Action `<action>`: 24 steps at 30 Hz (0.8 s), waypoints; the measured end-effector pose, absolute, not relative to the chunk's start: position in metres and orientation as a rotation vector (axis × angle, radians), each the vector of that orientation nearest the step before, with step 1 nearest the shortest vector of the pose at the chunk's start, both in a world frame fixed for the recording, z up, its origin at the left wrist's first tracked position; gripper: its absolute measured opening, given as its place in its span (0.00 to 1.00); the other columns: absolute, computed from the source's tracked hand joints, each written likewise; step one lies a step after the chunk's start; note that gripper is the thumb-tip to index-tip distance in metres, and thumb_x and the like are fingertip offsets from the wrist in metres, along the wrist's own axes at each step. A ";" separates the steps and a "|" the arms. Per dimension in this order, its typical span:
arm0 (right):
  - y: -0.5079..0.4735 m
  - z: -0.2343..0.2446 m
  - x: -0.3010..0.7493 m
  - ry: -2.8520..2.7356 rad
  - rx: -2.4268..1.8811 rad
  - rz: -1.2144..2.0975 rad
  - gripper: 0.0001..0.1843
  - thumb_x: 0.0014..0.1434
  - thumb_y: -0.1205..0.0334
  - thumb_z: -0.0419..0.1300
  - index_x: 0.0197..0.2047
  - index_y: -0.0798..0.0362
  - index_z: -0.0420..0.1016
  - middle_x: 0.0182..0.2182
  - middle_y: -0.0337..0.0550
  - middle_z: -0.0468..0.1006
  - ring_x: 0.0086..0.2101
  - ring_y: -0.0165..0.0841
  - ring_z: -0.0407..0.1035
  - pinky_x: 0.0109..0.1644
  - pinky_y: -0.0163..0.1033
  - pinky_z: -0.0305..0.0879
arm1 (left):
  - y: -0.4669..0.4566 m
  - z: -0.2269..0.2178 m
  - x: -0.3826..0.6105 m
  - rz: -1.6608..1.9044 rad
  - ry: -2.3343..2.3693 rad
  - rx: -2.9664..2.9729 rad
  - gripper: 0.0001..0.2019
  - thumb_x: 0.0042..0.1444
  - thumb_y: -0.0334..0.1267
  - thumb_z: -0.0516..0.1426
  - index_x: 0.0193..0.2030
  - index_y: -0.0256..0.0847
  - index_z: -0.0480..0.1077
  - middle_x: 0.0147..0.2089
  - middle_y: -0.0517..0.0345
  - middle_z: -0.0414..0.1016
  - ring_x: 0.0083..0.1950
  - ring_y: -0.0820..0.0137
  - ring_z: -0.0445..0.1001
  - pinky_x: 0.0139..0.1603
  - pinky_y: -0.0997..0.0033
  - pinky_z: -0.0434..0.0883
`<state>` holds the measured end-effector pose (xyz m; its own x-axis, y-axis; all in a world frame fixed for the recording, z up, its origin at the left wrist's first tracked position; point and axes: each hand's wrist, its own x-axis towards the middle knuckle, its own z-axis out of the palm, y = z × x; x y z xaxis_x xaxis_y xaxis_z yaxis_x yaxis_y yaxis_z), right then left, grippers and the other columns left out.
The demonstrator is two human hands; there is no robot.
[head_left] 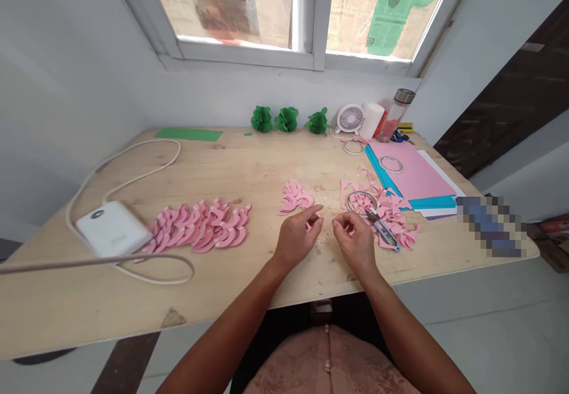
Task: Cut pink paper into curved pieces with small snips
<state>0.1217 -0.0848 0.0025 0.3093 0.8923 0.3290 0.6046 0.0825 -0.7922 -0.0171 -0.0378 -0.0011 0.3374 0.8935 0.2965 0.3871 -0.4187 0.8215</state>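
My left hand is curled, with a bit of pink paper showing between its thumb and fingers. Facing it across a small gap, my right hand has thumb and forefinger pinched together; anything between them is too small to make out. Just beyond the left hand lies a small pile of curved pink paper cutouts. Beside the right hand, scissors with light blue handles rest on pink paper scraps. A roll of tape lies on the scraps too.
Overlapping pink cutouts spread at left, near a white box with a looping cable. Along the wall stand green paper shapes, a small fan and a bottle. Coloured sheets lie at right.
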 end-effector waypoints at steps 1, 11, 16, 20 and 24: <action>-0.085 0.001 0.121 -1.375 -1.608 0.422 0.05 0.52 0.63 0.55 0.27 0.53 0.68 0.23 0.38 0.71 0.24 0.29 0.62 0.30 0.35 0.59 | -0.038 -0.003 -0.024 1.015 1.198 1.960 0.15 0.52 0.35 0.53 0.47 0.42 0.69 0.31 0.58 0.76 0.29 0.71 0.71 0.33 0.72 0.67; -0.092 -0.019 0.111 -1.315 -1.531 0.593 0.06 0.52 0.61 0.56 0.29 0.54 0.70 0.24 0.38 0.70 0.23 0.28 0.61 0.26 0.33 0.59 | -0.040 -0.006 -0.049 0.561 1.483 2.291 0.06 0.50 0.34 0.55 0.36 0.41 0.71 0.35 0.53 0.74 0.40 0.63 0.69 0.39 0.65 0.62; -0.099 -0.021 0.113 -1.315 -1.508 0.610 0.06 0.52 0.61 0.55 0.28 0.53 0.70 0.23 0.39 0.70 0.24 0.29 0.62 0.26 0.33 0.60 | -0.029 -0.004 -0.032 0.487 1.492 2.360 0.05 0.49 0.35 0.56 0.34 0.40 0.71 0.38 0.49 0.74 0.42 0.59 0.68 0.38 0.63 0.60; -0.101 -0.025 0.116 -1.298 -1.514 0.615 0.06 0.52 0.60 0.56 0.28 0.53 0.70 0.23 0.39 0.70 0.23 0.29 0.62 0.26 0.33 0.60 | -0.023 -0.006 -0.026 0.430 1.531 2.378 0.03 0.48 0.32 0.56 0.30 0.42 0.70 0.37 0.51 0.74 0.42 0.59 0.68 0.38 0.63 0.60; -0.098 -0.027 0.117 -1.276 -1.506 0.657 0.07 0.52 0.59 0.56 0.28 0.54 0.70 0.22 0.38 0.70 0.22 0.28 0.61 0.24 0.33 0.59 | -0.024 -0.008 -0.024 0.473 1.575 2.306 0.03 0.47 0.30 0.55 0.29 0.41 0.69 0.36 0.51 0.74 0.41 0.59 0.68 0.38 0.62 0.60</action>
